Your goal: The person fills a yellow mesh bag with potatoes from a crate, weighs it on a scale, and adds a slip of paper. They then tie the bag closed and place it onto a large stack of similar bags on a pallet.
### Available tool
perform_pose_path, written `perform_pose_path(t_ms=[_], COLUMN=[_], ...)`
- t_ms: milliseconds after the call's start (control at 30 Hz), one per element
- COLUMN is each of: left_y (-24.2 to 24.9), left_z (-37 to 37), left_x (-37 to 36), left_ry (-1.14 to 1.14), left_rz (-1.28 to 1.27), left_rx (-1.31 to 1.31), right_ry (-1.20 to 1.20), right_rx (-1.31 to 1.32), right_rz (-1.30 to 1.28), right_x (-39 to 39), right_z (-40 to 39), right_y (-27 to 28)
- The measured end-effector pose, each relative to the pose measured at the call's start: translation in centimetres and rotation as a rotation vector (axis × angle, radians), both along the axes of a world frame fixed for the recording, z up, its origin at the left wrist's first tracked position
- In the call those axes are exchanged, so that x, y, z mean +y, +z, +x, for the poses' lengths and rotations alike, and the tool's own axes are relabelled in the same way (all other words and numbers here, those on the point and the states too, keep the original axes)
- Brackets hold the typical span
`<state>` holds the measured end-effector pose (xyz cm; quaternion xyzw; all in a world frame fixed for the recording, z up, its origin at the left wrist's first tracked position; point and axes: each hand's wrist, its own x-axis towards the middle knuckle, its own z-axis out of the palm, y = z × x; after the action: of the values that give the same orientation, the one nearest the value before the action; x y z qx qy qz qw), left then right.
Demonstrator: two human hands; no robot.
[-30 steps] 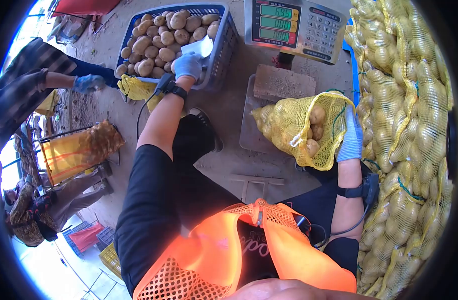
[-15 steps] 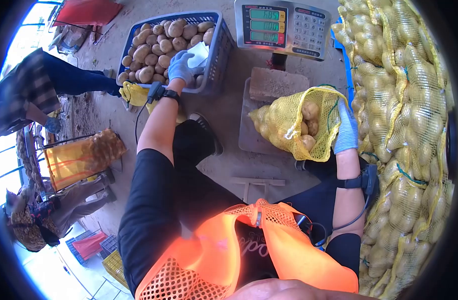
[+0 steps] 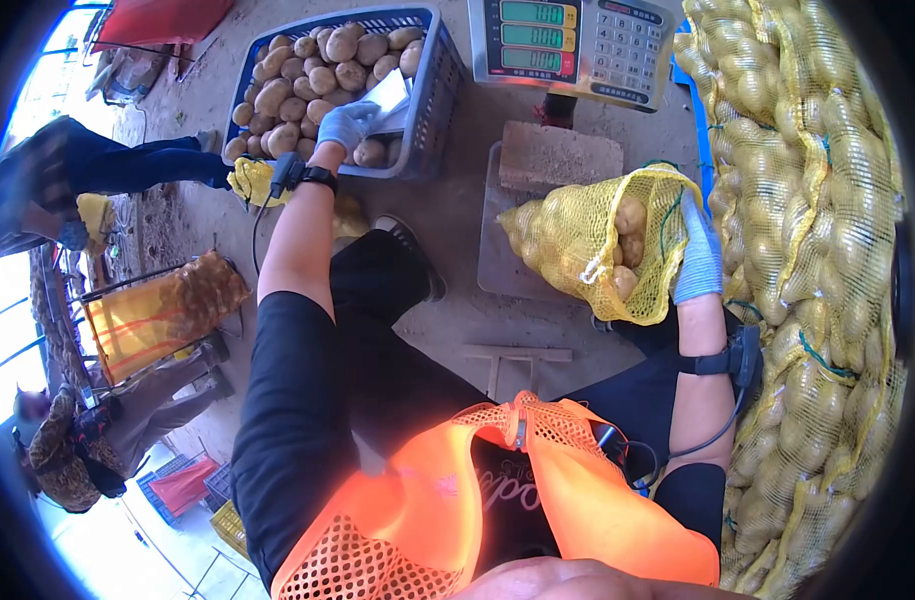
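My left hand (image 3: 348, 126), in a light blue glove, rests on the potatoes (image 3: 303, 85) at the near edge of a blue crate (image 3: 440, 90). Its fingertips are partly hidden beside a white card or paper (image 3: 388, 100), so their grip is unclear. On the right, my right hand (image 3: 700, 255), gloved too, holds the rim of a yellow mesh bag (image 3: 568, 240), which lies on its side on the scale platform (image 3: 493, 250), mouth open towards that hand. Potatoes show inside. The scale display (image 3: 534, 38) stands above the platform.
Filled mesh bags (image 3: 808, 250) are stacked along the right. A small wooden stool (image 3: 518, 353) stands between my legs. Two other people are at the left, near an orange mesh sack (image 3: 163, 310) on a frame. A yellow bag (image 3: 256, 183) lies below the crate.
My left hand has shifted slightly left and down over the potatoes. The top reading on the scale has changed. The person at the upper left has moved, and a yellow bag now shows by their hand.
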<state>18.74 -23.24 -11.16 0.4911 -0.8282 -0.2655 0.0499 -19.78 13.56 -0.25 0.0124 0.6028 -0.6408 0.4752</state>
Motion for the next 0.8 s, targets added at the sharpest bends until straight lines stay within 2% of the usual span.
perform_pose_path(t_ms=[100,167,367,600,700,767,800], left_y=[0.4,-0.2,-0.7,0.4,-0.6,-2.7,-1.8], left_z=[0.2,0.6,0.9,0.3,1.5,2.4,1.3], left_x=[-0.3,-0.9,-1.2,-1.0,-2.1,-3.4,-2.6], left_ry=[-0.024,0.021,0.07,0.112,0.07,0.078,0.13], left_rz=[0.021,0.142,0.237,0.314,0.244,-0.014,-0.149], left_rx=[-0.005,0.101,0.231,0.214,0.143,0.038,-0.014], right_ry=[-0.022,-0.02,-0.003,0.025,0.029,-0.003,0.039], right_rx=[-0.015,-0.022,-0.027,0.024,0.014,0.028,0.09], right_rz=[0.004,0.0,-0.019,0.002,-0.021,-0.022,0.005], right_x=[-0.1,0.0,0.1,0.7,0.6,0.8,0.8], right_z=[0.1,0.2,0.3,-0.2,0.2,0.3,0.1], right_y=[0.2,0.2,0.2,-0.6,-0.2,-0.3,-0.5])
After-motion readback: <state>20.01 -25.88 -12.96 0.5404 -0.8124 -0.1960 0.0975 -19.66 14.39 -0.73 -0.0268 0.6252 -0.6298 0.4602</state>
